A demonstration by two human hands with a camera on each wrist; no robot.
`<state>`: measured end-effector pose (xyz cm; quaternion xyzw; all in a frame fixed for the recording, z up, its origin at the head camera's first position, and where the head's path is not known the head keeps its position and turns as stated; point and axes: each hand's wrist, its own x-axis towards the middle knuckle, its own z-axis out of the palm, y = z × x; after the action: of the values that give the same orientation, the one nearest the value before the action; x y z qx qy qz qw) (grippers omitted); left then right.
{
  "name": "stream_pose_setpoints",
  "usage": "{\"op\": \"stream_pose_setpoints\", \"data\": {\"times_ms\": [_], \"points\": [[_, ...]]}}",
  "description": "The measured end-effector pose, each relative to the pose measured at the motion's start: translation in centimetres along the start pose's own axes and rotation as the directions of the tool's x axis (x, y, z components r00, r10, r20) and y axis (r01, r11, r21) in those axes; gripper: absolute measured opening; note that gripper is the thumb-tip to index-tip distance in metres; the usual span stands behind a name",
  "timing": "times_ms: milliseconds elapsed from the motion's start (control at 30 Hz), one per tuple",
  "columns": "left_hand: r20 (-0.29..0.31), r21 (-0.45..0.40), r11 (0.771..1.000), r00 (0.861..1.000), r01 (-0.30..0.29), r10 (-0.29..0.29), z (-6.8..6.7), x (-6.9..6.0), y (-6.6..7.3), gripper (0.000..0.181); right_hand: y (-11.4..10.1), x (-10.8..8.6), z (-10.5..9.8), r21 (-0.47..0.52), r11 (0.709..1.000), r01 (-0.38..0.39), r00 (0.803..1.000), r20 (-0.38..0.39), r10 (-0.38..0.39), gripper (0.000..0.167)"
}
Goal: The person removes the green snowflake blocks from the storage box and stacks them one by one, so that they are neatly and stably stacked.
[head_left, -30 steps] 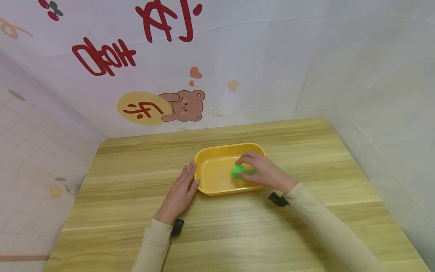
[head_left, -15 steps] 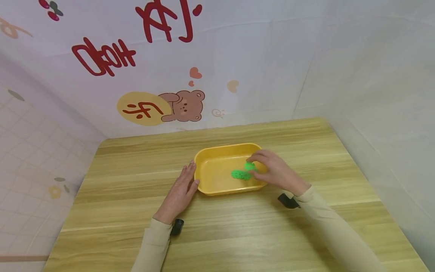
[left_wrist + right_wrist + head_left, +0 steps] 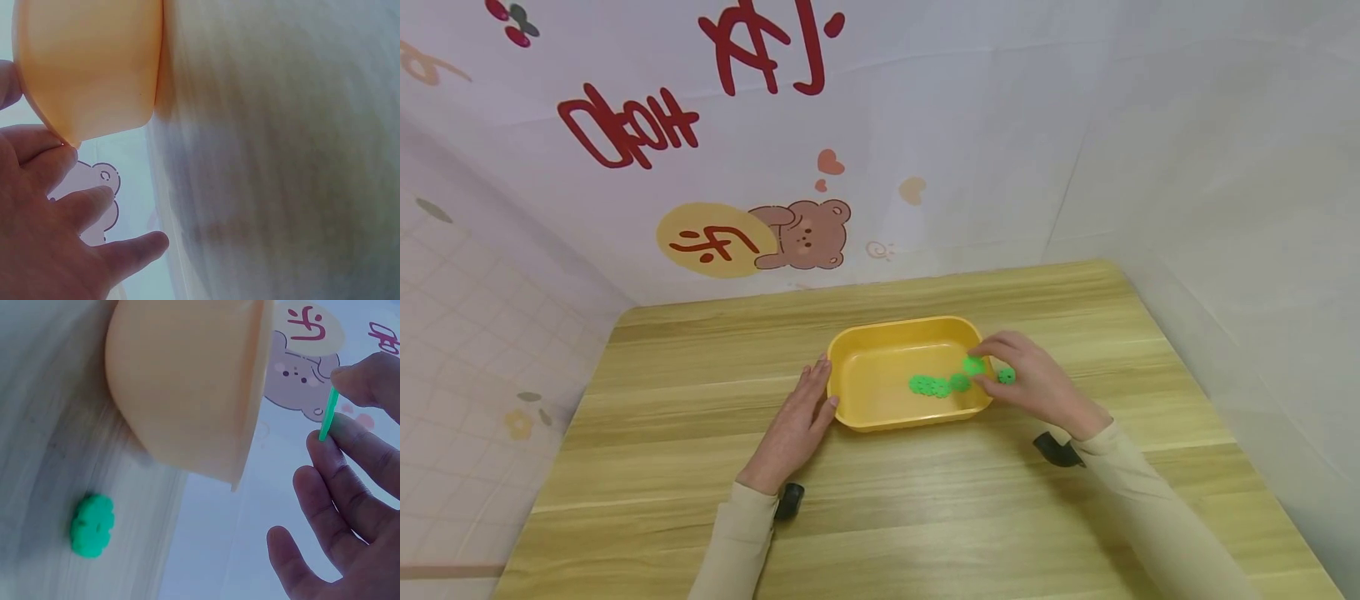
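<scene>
My right hand [image 3: 1033, 379] pinches a thin green snowflake disc [image 3: 973, 367] between thumb and fingers, just over the right end of a yellow plastic bin [image 3: 868, 419]. In the right wrist view the held disc [image 3: 329, 414] shows edge-on, above the rim. Inside the bin lie several more green notched discs [image 3: 930, 386] in an overlapping row, with another disc [image 3: 959, 382] at its right end. Outside, a green disc piece [image 3: 93, 526] lies on the table beside the bin's right end. My left hand [image 3: 793, 427] rests straight-fingered against the bin's left edge.
The wood-grain table [image 3: 925, 508] ends at a white printed wall cloth [image 3: 985, 167] behind the bin. More cloth stands along the left and right sides. A black wrist camera mount [image 3: 1057, 450] sits under the right forearm.
My right hand has moved rightward across the bin, carrying a green disc toward the right end. The row of discs that it covered now shows. My left hand stays put.
</scene>
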<state>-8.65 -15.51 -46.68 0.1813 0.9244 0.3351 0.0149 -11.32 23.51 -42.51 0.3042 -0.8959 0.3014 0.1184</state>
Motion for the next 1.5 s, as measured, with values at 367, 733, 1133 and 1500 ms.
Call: {"op": "stream_pose_setpoints", "data": {"times_ms": [367, 733, 1133, 1500], "points": [[0.006, -0.005, 1.000, 1.000, 0.011, -0.011, 0.1, -0.2, -0.4, 0.063, 0.5, -1.4, -0.8, -0.003, 0.996, -0.090, 0.996, 0.010, 0.090, 0.032], [-0.013, 0.017, 1.000, 1.000, 0.003, -0.003, 0.1, -0.2, -0.3, 0.063, 1.9, -2.7, -1.4, -0.022, 0.989, -0.147, 0.989, -0.001, 0.147, 0.035], [-0.058, 0.138, 0.989, 0.997, -0.047, 0.056, -0.3, 0.0, -0.2, 0.060, 3.4, -3.8, -2.2, -0.038, 0.981, -0.188, 0.982, 0.024, 0.189, 0.037], [-0.055, 0.162, 0.985, 0.996, -0.064, 0.074, -0.4, 0.2, 0.0, 0.059, 4.3, -3.9, -2.2, -0.055, 0.976, -0.209, 0.973, 0.088, 0.214, 0.033]]}}
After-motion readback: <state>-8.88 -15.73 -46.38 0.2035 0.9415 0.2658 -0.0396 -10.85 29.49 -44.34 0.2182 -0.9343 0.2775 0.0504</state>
